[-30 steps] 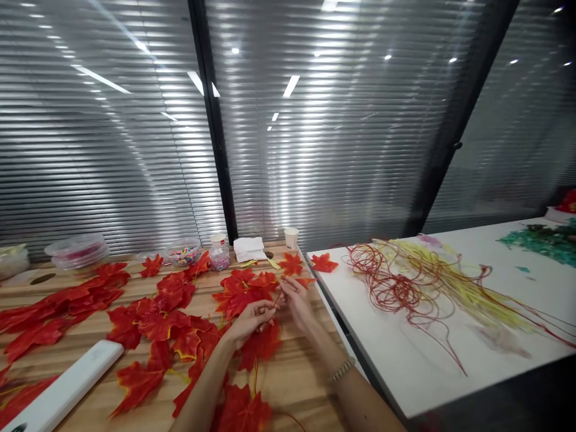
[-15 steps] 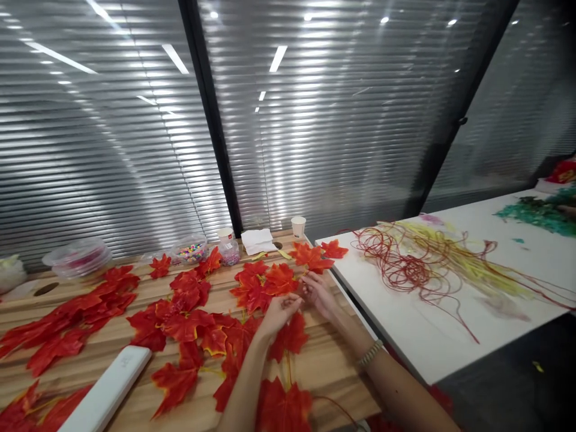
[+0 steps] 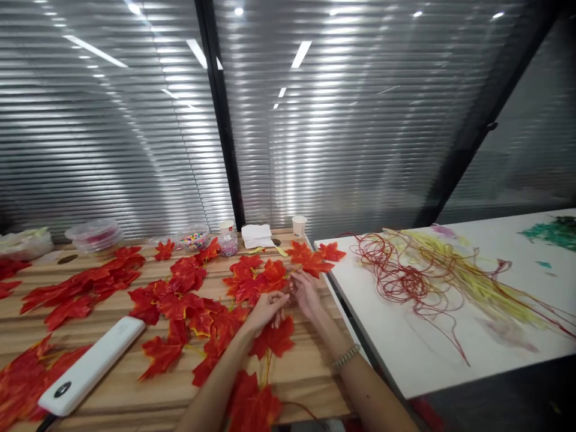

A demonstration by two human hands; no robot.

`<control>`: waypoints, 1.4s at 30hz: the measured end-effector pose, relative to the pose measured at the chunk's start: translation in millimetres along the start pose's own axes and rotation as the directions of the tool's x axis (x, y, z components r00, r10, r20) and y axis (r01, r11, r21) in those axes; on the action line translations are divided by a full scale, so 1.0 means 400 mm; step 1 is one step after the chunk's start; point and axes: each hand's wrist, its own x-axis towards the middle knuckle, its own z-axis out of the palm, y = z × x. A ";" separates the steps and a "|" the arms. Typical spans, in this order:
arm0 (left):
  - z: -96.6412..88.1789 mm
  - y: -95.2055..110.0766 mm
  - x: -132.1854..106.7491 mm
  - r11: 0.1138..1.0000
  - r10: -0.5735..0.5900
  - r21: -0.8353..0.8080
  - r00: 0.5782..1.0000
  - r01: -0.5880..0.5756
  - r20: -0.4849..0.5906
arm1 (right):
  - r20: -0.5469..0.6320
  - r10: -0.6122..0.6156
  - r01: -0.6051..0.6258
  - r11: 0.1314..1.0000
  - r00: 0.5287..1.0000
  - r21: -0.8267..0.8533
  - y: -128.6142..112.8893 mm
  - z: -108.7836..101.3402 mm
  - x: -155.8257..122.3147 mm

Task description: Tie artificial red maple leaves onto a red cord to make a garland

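**Hands meet over red leaves at the bench's right edge**

A wall of glass behind ribbed grey blinds (image 3: 112, 138), split by black frames, reflects ceiling lights. Below it runs a wooden bench (image 3: 306, 372) of pale, striped planks; a white table (image 3: 405, 342) butts against its right edge.

Flat red fabric maple leaves (image 3: 180, 300), yellow at the rims, lie scattered across the bench from its left edge to its right. On the white table, a tangle of thin red wires (image 3: 396, 276) loops into yellow strands (image 3: 472, 282); green scraps (image 3: 553, 231) sit at its far right corner.

A smooth white slab (image 3: 90, 366) with a dark round mark lies near the bench's front left corner; no writing is legible. Along the back edge stand clear tubs (image 3: 94, 234), a bowl of coloured beads (image 3: 194, 238), folded tissue (image 3: 256, 235) and a paper cup (image 3: 299, 225).

The left hand (image 3: 265, 309) and right hand (image 3: 306, 291), fingers narrowly pinched, hold a leaf stem (image 3: 288, 282) between them near the right edge.
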 end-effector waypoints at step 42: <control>-0.015 0.012 0.005 1.000 0.023 -0.003 0.998 -0.022 0.061 | -0.002 -0.282 0.261 0.890 0.959 -0.373 -0.009 0.011 -0.019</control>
